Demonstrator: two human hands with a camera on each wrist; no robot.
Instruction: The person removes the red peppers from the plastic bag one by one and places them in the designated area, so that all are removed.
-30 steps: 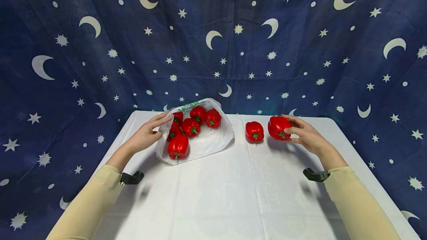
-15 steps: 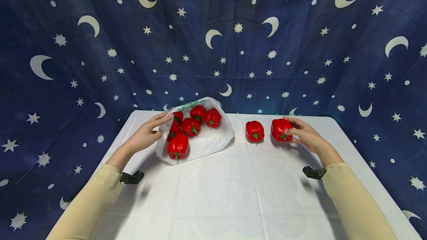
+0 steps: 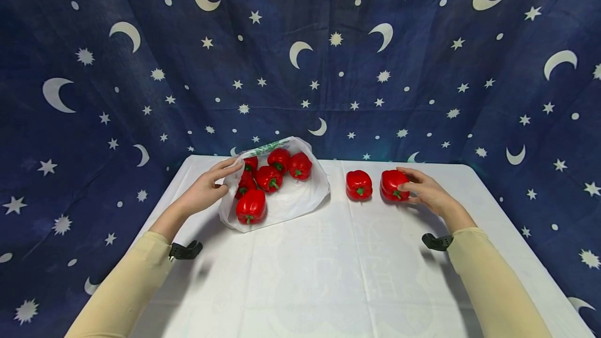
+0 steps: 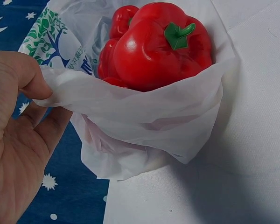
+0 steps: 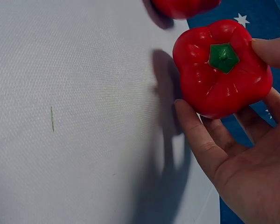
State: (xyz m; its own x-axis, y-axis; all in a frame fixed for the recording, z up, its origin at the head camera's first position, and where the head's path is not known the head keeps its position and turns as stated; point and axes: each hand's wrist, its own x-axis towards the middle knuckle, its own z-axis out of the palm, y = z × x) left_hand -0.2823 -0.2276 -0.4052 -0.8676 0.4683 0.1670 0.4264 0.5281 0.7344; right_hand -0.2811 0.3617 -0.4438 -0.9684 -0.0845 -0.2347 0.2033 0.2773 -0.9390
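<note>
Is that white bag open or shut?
Open: the bag gapes, with red peppers visible inside, and the left hand pinches its edge.

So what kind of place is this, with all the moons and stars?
Probably an indoor corner set up for filming or practice, though I can't be sure. A dark blue moon-and-star cloth hangs behind and beside a white-covered table, and the shiny red bell peppers look like toys.

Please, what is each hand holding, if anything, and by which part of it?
The left hand pinches the white bag by the edge of its opening. The right hand holds a red pepper by its sides, not its stem.
</note>
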